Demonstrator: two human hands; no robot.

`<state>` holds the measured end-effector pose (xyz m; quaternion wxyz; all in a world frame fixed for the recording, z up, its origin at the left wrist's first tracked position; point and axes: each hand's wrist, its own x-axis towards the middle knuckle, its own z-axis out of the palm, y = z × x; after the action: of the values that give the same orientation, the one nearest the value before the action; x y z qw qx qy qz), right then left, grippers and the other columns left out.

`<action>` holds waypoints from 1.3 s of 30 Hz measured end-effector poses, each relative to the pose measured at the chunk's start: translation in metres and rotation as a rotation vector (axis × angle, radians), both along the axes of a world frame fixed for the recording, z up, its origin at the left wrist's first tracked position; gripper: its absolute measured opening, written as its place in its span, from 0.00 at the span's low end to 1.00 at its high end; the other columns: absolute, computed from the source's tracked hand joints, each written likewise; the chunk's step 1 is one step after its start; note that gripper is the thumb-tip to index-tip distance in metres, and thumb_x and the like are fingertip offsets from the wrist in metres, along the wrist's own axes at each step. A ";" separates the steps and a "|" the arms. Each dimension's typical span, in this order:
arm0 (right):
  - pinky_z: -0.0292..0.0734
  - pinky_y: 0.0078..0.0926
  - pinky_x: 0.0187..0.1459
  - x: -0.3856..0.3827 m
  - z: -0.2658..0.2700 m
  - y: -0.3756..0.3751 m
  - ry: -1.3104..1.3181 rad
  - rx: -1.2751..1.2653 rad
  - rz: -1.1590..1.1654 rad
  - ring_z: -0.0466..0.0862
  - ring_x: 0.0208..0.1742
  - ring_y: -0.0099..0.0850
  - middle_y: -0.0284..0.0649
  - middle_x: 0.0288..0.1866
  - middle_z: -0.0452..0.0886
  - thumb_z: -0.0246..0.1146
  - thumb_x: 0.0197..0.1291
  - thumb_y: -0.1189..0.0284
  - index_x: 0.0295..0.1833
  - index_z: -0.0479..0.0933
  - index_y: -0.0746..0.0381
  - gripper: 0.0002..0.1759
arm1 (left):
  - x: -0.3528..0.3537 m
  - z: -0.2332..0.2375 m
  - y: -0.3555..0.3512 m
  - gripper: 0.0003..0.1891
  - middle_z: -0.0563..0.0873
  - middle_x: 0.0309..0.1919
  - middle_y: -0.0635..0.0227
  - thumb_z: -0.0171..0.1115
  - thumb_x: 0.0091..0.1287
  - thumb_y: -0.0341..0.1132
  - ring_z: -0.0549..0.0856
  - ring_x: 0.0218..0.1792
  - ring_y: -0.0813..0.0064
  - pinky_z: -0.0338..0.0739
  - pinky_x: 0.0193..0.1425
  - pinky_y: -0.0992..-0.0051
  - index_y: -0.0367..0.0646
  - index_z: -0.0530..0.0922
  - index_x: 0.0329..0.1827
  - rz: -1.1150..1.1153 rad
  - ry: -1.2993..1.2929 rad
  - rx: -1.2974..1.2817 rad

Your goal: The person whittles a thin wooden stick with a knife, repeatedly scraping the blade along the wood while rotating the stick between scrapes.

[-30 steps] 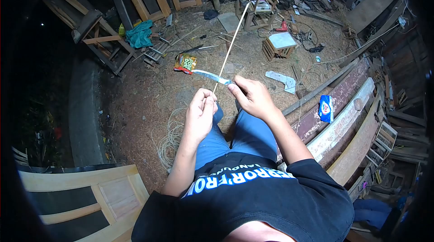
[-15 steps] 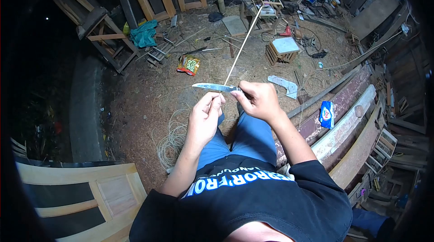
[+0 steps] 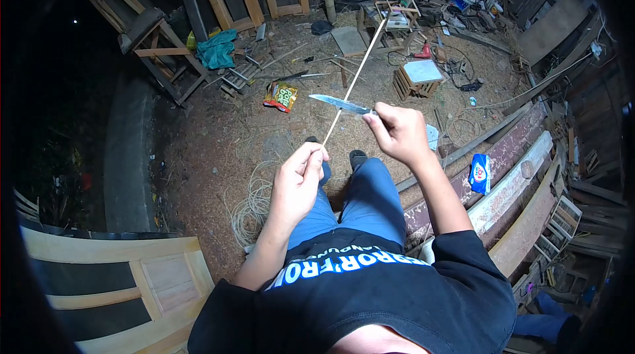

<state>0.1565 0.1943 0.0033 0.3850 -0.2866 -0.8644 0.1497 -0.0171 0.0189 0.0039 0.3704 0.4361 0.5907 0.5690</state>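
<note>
A long, thin pale strip of wood or bamboo [image 3: 359,70] runs from my left hand away toward a small wooden frame [image 3: 397,5] at the back. My left hand [image 3: 299,175] pinches its near end between thumb and fingers, above my lap. In my right hand [image 3: 401,133] is a knife [image 3: 340,103], gripped at the handle, its blade pointing left. The blade lies across the strip, a short way beyond my left fingertips. Most of the knife's handle is hidden inside my fist.
A yellow snack bag [image 3: 281,97] lies on the dirt floor. Farther right stand a slatted wooden box [image 3: 418,79] and a red power tool [image 3: 423,50] with a cord. Long boards [image 3: 509,185] bearing a blue packet [image 3: 479,173] line my right side. Coiled strands [image 3: 250,205] lie left of my legs.
My right hand has moved the knife forward along the strip, away from my left hand, and the blade is now more slanted. My left hand stays nearly in place.
</note>
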 end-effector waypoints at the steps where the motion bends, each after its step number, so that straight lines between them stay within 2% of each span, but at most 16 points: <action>1: 0.74 0.41 0.24 0.000 0.001 -0.007 -0.052 0.017 0.058 0.83 0.21 0.44 0.41 0.18 0.77 0.70 0.69 0.56 0.28 0.75 0.56 0.21 | 0.000 0.001 0.000 0.09 0.73 0.28 0.81 0.55 0.86 0.33 0.68 0.29 0.90 0.61 0.33 0.83 0.40 0.80 0.47 0.001 -0.014 0.008; 4: 0.76 0.40 0.25 0.002 0.004 -0.020 -0.149 0.061 0.155 0.84 0.21 0.44 0.43 0.19 0.78 0.70 0.69 0.56 0.29 0.77 0.55 0.20 | 0.000 0.009 -0.004 0.09 0.73 0.28 0.81 0.55 0.86 0.33 0.69 0.29 0.90 0.62 0.33 0.83 0.40 0.80 0.46 -0.028 -0.028 -0.027; 7: 0.76 0.41 0.25 0.008 0.007 0.014 -0.071 -0.016 -0.123 0.83 0.21 0.44 0.43 0.20 0.79 0.69 0.71 0.58 0.29 0.77 0.56 0.19 | -0.002 0.003 -0.007 0.09 0.72 0.27 0.82 0.55 0.86 0.33 0.68 0.28 0.90 0.61 0.32 0.83 0.40 0.80 0.47 -0.015 0.007 -0.032; 9: 0.77 0.40 0.26 0.007 0.007 0.004 -0.082 -0.036 -0.019 0.85 0.23 0.43 0.42 0.21 0.80 0.68 0.72 0.57 0.29 0.77 0.57 0.20 | -0.002 -0.001 -0.006 0.08 0.71 0.27 0.82 0.54 0.86 0.33 0.67 0.28 0.91 0.60 0.32 0.83 0.40 0.79 0.47 -0.023 -0.002 -0.042; 11: 0.77 0.39 0.26 0.003 0.005 -0.014 -0.228 0.078 0.123 0.85 0.23 0.42 0.40 0.20 0.79 0.68 0.72 0.55 0.28 0.76 0.56 0.22 | -0.001 0.003 -0.007 0.08 0.70 0.27 0.82 0.54 0.86 0.32 0.67 0.28 0.90 0.60 0.32 0.83 0.40 0.79 0.48 -0.047 -0.004 -0.051; 13: 0.76 0.40 0.25 0.004 -0.001 0.001 -0.073 0.071 0.020 0.83 0.21 0.44 0.41 0.19 0.78 0.68 0.72 0.55 0.28 0.75 0.56 0.23 | -0.004 0.003 -0.006 0.08 0.71 0.27 0.82 0.53 0.86 0.32 0.68 0.28 0.90 0.61 0.32 0.84 0.41 0.79 0.48 -0.033 0.028 -0.040; 15: 0.75 0.40 0.24 0.012 0.008 0.020 -0.053 -0.059 -0.166 0.83 0.20 0.44 0.42 0.19 0.78 0.67 0.73 0.57 0.28 0.76 0.57 0.22 | -0.002 -0.001 -0.009 0.07 0.72 0.27 0.81 0.53 0.86 0.32 0.69 0.28 0.90 0.62 0.32 0.84 0.41 0.79 0.49 -0.029 0.015 -0.041; 16: 0.75 0.40 0.24 0.014 0.014 0.018 -0.057 -0.024 -0.134 0.83 0.20 0.44 0.43 0.19 0.79 0.67 0.74 0.59 0.28 0.76 0.58 0.21 | -0.001 -0.001 -0.009 0.07 0.72 0.26 0.81 0.53 0.86 0.32 0.69 0.27 0.90 0.62 0.32 0.84 0.41 0.78 0.49 -0.035 -0.005 -0.037; 20: 0.73 0.41 0.24 0.005 0.009 -0.008 -0.112 0.039 0.066 0.83 0.21 0.44 0.43 0.18 0.77 0.68 0.73 0.56 0.29 0.76 0.58 0.22 | -0.002 -0.012 -0.002 0.08 0.75 0.27 0.79 0.52 0.87 0.32 0.72 0.28 0.89 0.65 0.33 0.84 0.40 0.79 0.52 -0.044 -0.055 0.042; 24: 0.74 0.43 0.25 0.005 0.008 0.001 -0.085 -0.099 -0.052 0.84 0.23 0.45 0.44 0.19 0.78 0.67 0.73 0.57 0.30 0.77 0.56 0.20 | 0.002 0.006 0.000 0.09 0.78 0.29 0.76 0.52 0.87 0.32 0.74 0.28 0.88 0.67 0.34 0.83 0.38 0.80 0.52 -0.014 -0.085 -0.024; 27: 0.75 0.43 0.25 -0.002 0.004 -0.016 -0.071 -0.059 0.068 0.84 0.22 0.45 0.43 0.20 0.79 0.67 0.72 0.56 0.30 0.77 0.56 0.20 | 0.000 -0.003 0.004 0.10 0.78 0.29 0.76 0.52 0.87 0.32 0.75 0.29 0.88 0.68 0.35 0.83 0.37 0.81 0.51 -0.023 -0.060 -0.001; 29: 0.76 0.43 0.25 -0.002 -0.004 -0.029 -0.179 -0.003 0.173 0.83 0.22 0.45 0.43 0.20 0.79 0.69 0.70 0.53 0.29 0.75 0.57 0.22 | 0.003 -0.004 0.004 0.11 0.78 0.28 0.77 0.52 0.87 0.32 0.75 0.29 0.88 0.68 0.35 0.83 0.37 0.81 0.49 0.000 -0.085 0.021; 31: 0.75 0.43 0.24 -0.002 0.000 -0.026 -0.154 0.006 0.145 0.83 0.21 0.46 0.43 0.19 0.79 0.69 0.70 0.54 0.28 0.75 0.57 0.22 | 0.002 0.001 0.003 0.11 0.77 0.28 0.77 0.52 0.87 0.32 0.74 0.29 0.88 0.67 0.35 0.83 0.37 0.81 0.48 -0.003 -0.062 0.016; 33: 0.75 0.43 0.24 -0.003 -0.002 -0.008 -0.031 -0.052 0.016 0.83 0.21 0.46 0.44 0.19 0.78 0.69 0.71 0.54 0.28 0.75 0.57 0.22 | 0.004 0.001 -0.001 0.11 0.76 0.28 0.78 0.52 0.87 0.32 0.73 0.28 0.89 0.66 0.34 0.83 0.37 0.80 0.47 -0.014 -0.066 0.004; 37: 0.75 0.41 0.23 -0.004 0.003 -0.035 -0.194 0.063 0.264 0.84 0.21 0.44 0.43 0.19 0.79 0.69 0.71 0.54 0.27 0.77 0.56 0.23 | 0.004 -0.001 -0.002 0.11 0.75 0.27 0.79 0.52 0.87 0.33 0.71 0.27 0.89 0.63 0.32 0.83 0.38 0.79 0.45 -0.008 -0.042 -0.029; 39: 0.75 0.41 0.24 -0.002 0.004 -0.021 -0.084 -0.072 0.164 0.83 0.21 0.45 0.43 0.19 0.79 0.70 0.70 0.56 0.27 0.77 0.56 0.21 | 0.004 0.001 -0.004 0.12 0.74 0.27 0.79 0.52 0.87 0.34 0.70 0.27 0.90 0.62 0.31 0.83 0.39 0.79 0.45 -0.007 -0.035 -0.043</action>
<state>0.1543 0.1735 0.0073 0.3243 -0.2346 -0.8944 0.1998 -0.0130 0.0148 0.0048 0.3919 0.4201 0.5947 0.5623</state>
